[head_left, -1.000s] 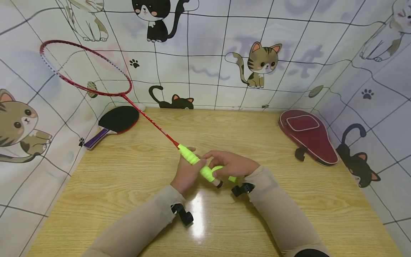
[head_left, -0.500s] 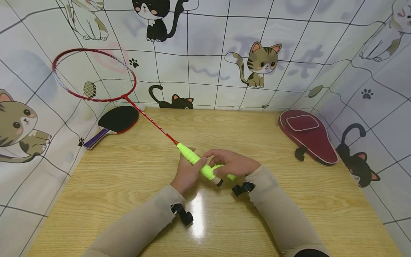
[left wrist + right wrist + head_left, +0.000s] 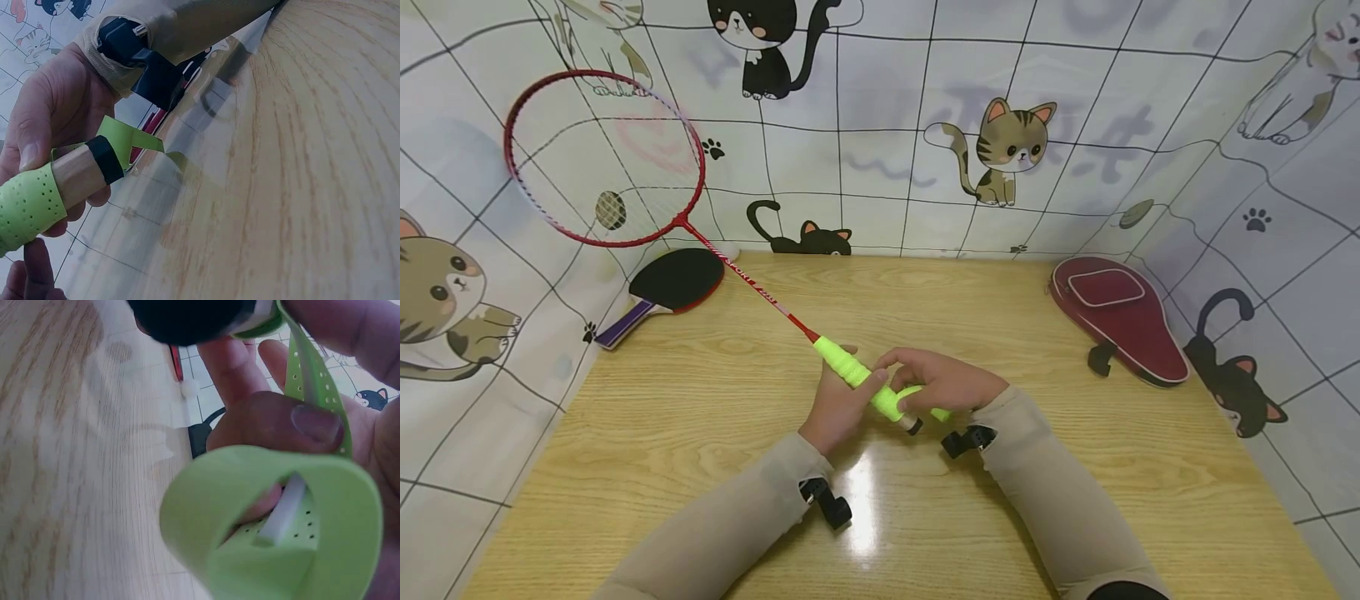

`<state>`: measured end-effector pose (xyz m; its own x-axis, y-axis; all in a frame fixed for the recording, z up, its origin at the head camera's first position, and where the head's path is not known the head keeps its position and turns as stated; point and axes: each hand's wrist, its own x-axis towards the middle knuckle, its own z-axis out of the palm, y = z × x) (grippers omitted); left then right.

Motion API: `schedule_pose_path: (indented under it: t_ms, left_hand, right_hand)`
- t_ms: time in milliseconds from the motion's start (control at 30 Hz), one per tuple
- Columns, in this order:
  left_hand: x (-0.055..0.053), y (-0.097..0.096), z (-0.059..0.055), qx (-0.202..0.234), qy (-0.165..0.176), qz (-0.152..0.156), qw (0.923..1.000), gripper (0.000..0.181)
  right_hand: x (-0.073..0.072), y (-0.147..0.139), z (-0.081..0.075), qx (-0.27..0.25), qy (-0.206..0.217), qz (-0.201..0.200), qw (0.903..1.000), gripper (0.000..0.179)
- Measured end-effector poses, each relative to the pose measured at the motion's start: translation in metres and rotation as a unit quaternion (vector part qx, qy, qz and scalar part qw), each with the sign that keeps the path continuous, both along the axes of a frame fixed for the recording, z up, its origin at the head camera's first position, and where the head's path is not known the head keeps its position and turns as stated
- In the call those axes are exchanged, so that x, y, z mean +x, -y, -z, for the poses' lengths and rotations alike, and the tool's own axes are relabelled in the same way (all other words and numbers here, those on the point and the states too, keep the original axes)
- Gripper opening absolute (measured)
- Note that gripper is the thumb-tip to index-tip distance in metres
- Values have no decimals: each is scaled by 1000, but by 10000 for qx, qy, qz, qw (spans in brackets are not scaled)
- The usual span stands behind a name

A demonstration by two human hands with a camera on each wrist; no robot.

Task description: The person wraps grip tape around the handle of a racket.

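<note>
My left hand (image 3: 838,407) grips the wrapped handle of a red badminton racket (image 3: 752,284), its head raised toward the back left. Neon yellow-green perforated grip tape (image 3: 844,362) covers most of the handle. Near the butt, a strip of bare handle (image 3: 78,176) and a black end band (image 3: 105,160) show. My right hand (image 3: 953,382) pinches the tape close to the handle, beside the butt end. In the right wrist view the tape's loose length (image 3: 197,506) hangs in a wide curl below the thumb. Part of the left fingers is hidden behind the handle.
A black-faced table tennis bat (image 3: 677,279) with a purple handle lies at the back left, under the racket head. At the back right is a dark red bat case (image 3: 1123,325). Cat-patterned cloth walls (image 3: 880,167) enclose the wooden table (image 3: 970,308) on three sides.
The racket has rolled about its shaft: its head dipped slightly, then rose, and its face now shows wider. Both hands stay nearly in place. The loose tape has shifted slightly.
</note>
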<state>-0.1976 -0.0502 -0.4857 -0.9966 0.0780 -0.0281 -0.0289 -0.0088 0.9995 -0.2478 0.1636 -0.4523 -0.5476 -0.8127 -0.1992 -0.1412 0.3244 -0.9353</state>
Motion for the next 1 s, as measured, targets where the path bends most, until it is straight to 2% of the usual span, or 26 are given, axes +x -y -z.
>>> schedule_pose_path:
  t_ms: [233, 567, 833, 933, 1000]
  left_hand:
    - [-1, -1, 1, -292, -9, 115, 9995, 65]
    - [-1, -1, 4, -307, -246, 328, 9987, 62]
    - [1, 0, 3, -407, 14, 363, 9985, 65]
    - [1, -1, 3, -418, 143, 298, 9986, 58]
    - [1, -1, 3, -386, 189, 281, 9987, 48]
  right_hand:
    - [0, -1, -1, 267, -52, -21, 9996, 61]
    - [-1, -3, 1, 223, 71, -139, 9996, 66]
    - [-2, -2, 0, 431, 21, 72, 9990, 62]
    - [-2, -1, 2, 436, -80, 110, 9990, 61]
    - [-2, -1, 3, 438, -155, 128, 9988, 60]
